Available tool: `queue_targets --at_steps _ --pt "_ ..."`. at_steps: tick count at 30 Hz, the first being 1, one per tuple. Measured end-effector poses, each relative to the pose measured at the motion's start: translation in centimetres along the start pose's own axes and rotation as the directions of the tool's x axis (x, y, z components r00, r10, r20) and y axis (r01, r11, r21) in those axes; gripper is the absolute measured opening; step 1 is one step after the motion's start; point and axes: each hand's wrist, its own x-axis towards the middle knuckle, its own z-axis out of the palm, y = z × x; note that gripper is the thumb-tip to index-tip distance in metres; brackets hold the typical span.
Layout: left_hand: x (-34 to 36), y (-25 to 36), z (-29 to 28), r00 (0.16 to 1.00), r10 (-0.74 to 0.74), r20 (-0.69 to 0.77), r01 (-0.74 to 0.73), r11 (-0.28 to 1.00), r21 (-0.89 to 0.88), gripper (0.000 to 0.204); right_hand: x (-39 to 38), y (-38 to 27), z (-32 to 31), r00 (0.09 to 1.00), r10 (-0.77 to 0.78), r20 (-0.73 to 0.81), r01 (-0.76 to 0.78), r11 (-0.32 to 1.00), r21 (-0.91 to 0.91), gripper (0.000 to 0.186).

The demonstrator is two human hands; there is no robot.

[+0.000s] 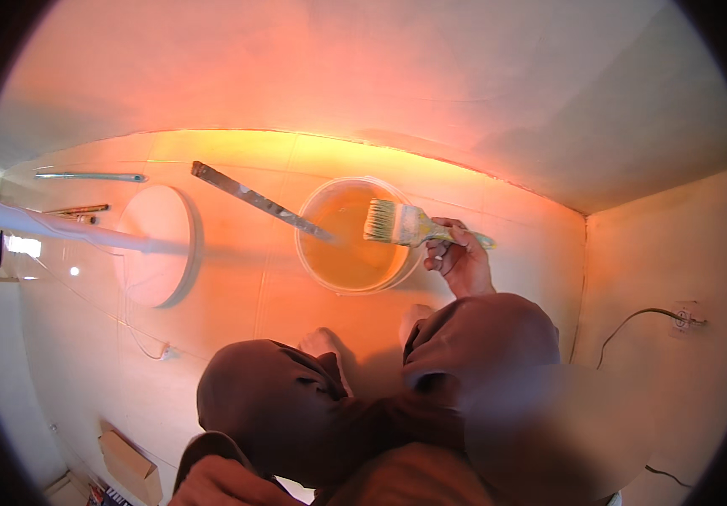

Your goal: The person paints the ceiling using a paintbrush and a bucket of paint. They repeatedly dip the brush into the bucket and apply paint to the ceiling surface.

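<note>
My right hand (463,260) holds a wide paintbrush (412,225) by its paint-smeared handle, fingers closed around it. The bristles point left, over the right part of a pale round bucket (407,275). Yellow-orange-looking liquid (346,261) fills part of the bucket. A long flat stirring stick (249,196), spattered with pale marks, leans on the bucket's left rim with its lower end in the liquid. At the bottom left edge, a part of my left arm or hand (221,485) shows beside my thigh; its fingers cannot be made out.
Left of the bucket stands a white round base (156,253) with a pole and thin cord. A thin rod (91,177) lies beyond it. The wall (363,84) rises just behind the bucket. A cable runs to a socket (684,320) at right; a cardboard box (131,466) is at lower left.
</note>
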Motion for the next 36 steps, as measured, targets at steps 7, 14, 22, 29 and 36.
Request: queue_targets --at_steps 7,14,22,29,36 --pt "2.2 -0.7 2.7 0.957 -0.054 -0.285 0.039 0.998 -0.058 0.034 -2.1 -1.3 -1.5 0.99 -0.111 0.087 0.099 0.987 0.128 0.043" --pt "2.6 -4.4 1.4 0.989 0.147 -0.032 -0.15 0.938 -0.312 0.045 -1.4 -9.7 -0.3 0.775 -0.612 0.157 0.489 0.424 -0.762 0.033" --pt "2.4 -5.4 2.6 0.958 0.287 -0.006 -0.273 0.907 -0.321 0.042 2.5 -16.6 -2.2 0.65 -0.687 0.324 0.422 -0.028 -0.906 0.024" --pt "3.1 -4.7 4.9 0.971 0.217 -0.101 -0.237 0.936 -0.259 0.034 2.1 -20.7 0.5 0.52 -0.781 0.345 0.484 -0.063 -0.873 0.021" --pt "3.1 -5.5 4.9 0.968 0.229 -0.1 -0.246 0.942 -0.227 0.037 1.0 -23.4 4.2 0.415 -0.822 0.39 0.566 -0.103 -0.818 0.022"
